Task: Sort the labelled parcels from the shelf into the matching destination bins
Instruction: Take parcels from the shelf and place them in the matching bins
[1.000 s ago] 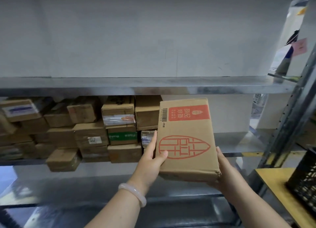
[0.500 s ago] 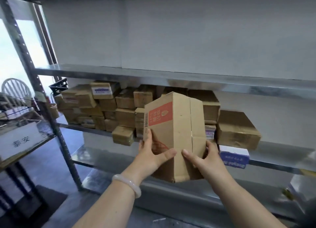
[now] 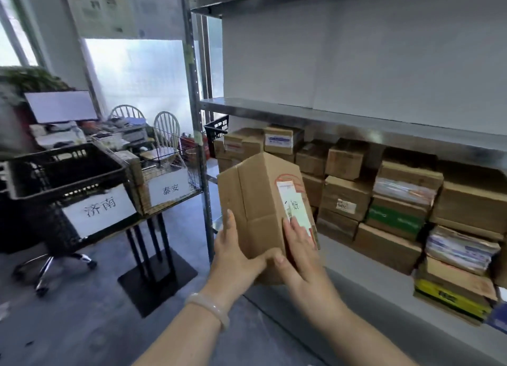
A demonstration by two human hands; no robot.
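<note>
Presently we hold the parcel [image 3: 258, 201] in the air with both hands, just in front of the shelf [image 3: 356, 121] near its left post, with the bins off to our left. The left hand [image 3: 236, 256] cups the lower left corner, fingers up the side face and thumb across the bottom of the near face. The right hand [image 3: 301, 253] lays its fingers flat on the face bearing the white label [image 3: 293, 201], thumb wrapped onto the near face. Both hands are thus clasped on the carton. One upright edge is turned toward us and the label face angled right; we judge this pose serves reading the destination. The handwriting is partly under our right fingers and too blurred to make out. Two bins sit side by side on a black-legged stand [image 3: 153, 245]. One is a black crate [image 3: 63, 171] signed 济南, the other a wire basket [image 3: 192, 173] signed 泰安. The crate's interior is dark, contents not determinable. A brown carton [image 3: 129, 162] shows at the basket's near-left corner; whether it lies inside we cannot tell. Many stacked cartons [image 3: 345, 198] remain on the shelf's lower level, so we judge the sort far from finished. Matching bin for this parcel: undecided from here.
</note>
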